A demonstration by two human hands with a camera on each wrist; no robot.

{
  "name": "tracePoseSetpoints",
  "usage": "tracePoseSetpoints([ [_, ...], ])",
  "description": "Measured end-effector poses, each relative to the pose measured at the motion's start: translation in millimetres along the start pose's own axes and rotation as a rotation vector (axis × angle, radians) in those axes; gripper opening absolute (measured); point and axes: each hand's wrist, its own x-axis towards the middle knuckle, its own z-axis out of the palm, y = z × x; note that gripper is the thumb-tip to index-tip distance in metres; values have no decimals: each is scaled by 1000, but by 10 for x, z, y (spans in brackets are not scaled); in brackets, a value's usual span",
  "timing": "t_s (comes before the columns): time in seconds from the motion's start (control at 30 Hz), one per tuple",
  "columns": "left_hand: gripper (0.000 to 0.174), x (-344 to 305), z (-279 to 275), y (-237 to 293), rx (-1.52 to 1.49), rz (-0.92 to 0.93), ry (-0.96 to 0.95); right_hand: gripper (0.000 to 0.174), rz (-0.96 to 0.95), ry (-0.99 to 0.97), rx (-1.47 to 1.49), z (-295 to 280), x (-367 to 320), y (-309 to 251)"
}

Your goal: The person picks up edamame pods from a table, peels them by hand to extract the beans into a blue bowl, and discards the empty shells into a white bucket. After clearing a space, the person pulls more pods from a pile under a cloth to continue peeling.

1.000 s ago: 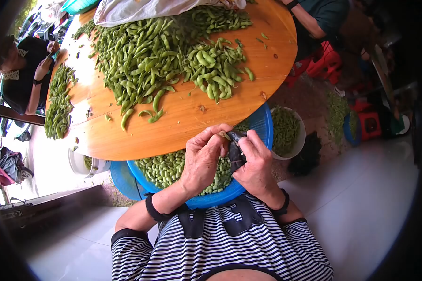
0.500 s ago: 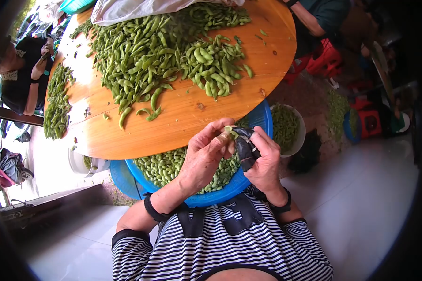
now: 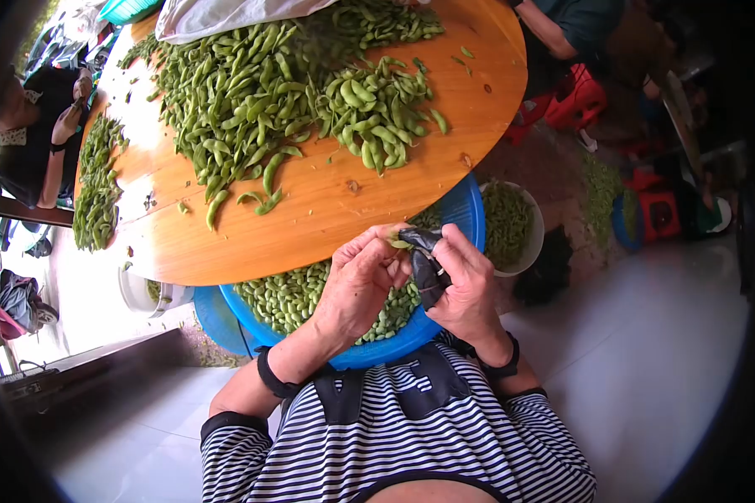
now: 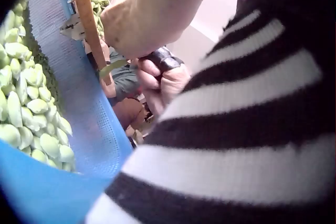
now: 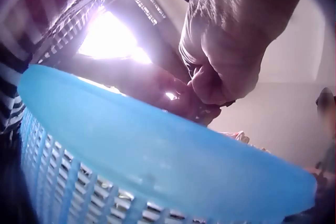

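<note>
Close above the blue basket [image 3: 369, 359], my left hand [image 3: 352, 289] pinches a green soybean pod [image 3: 400, 244] between thumb and forefinger. My right hand [image 3: 468, 285] meets it from the other side, its black-wrapped fingers [image 3: 428, 272] at the pod's end. In the left wrist view the pod [image 4: 113, 67] shows as a green sliver below the left hand [image 4: 142, 19], beside the black wrapping [image 4: 165, 58]. Shelled green beans [image 3: 281, 300] fill the basket under both hands. The right wrist view shows the curled hand [image 5: 226, 50] over the basket's rim [image 5: 157, 140], with the pod hidden.
A large pile of soybean pods [image 3: 235, 101] lies on the wooden table [image 3: 310, 226], whose edge runs just beyond my hands. A white bucket of pods [image 3: 512, 226] stands at the right, another white bucket [image 3: 138, 293] at the left. Other people [image 3: 38, 142] sit around the table.
Both hands stay together over the basket. The pod and the black-wrapped fingers have turned and shifted slightly between the frames; the view has moved a little.
</note>
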Motion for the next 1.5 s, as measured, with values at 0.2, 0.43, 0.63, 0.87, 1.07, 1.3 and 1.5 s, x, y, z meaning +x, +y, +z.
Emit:
tracePoseSetpoints([
  [0.2,36,-3,28,-51,-2,-2,69,25,-17,71,15,56,27,5],
  [0.43,40,35,54,-96,-150,32,-22,20,-4,137,44,92,-25,119],
  [0.63,31,26,-43,-132,-169,20,-13,16,14,146,37,131,-45,168],
  [0.87,25,37,52,-82,-112,-11,77,28,-69,104,59,100,-39,111],
  [1.07,24,55,150,-39,-184,7,114,31,298,-18,560,13,-35,78],
  [1.3,17,32,78,-16,83,-141,-1,39,438,17,877,-104,74,85],
  [1.5,20,16,146,107,201,-232,-76,21,443,67,994,-238,154,128],
])
